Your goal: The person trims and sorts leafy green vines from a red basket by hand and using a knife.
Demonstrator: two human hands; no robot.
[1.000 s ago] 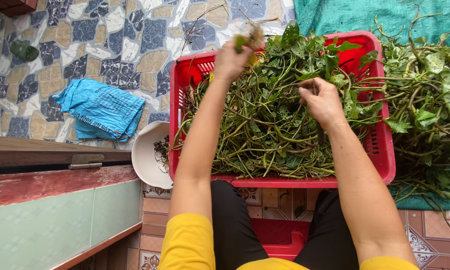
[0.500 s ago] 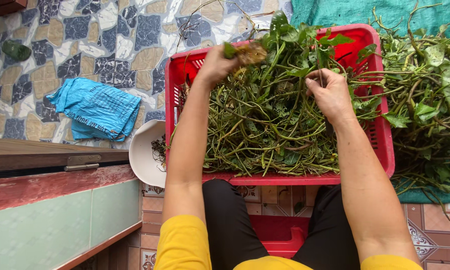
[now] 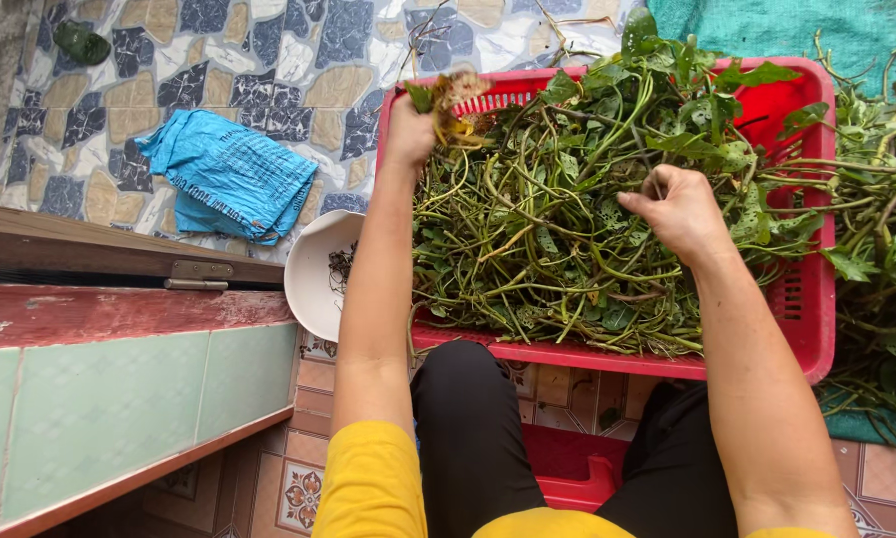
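A red plastic basket (image 3: 812, 299) in front of my knees is heaped with green vine stems and leaves (image 3: 568, 229). My left hand (image 3: 413, 125) is raised over the basket's far left corner and is closed on a small clump of yellowed, wilted leaves (image 3: 455, 100). My right hand (image 3: 672, 209) rests on the pile near the middle, fingers closed around a few green stems.
A white bowl (image 3: 313, 274) with a few scraps sits left of the basket. A crumpled blue bag (image 3: 229, 174) lies on the patterned tile floor. More vines (image 3: 882, 259) lie on a green tarp at right. A low tiled ledge (image 3: 99, 379) runs along the left.
My left hand has moved left and slightly down toward the basket's far left corner, carrying the wilted clump. My right hand stays on the pile, gripping stems.
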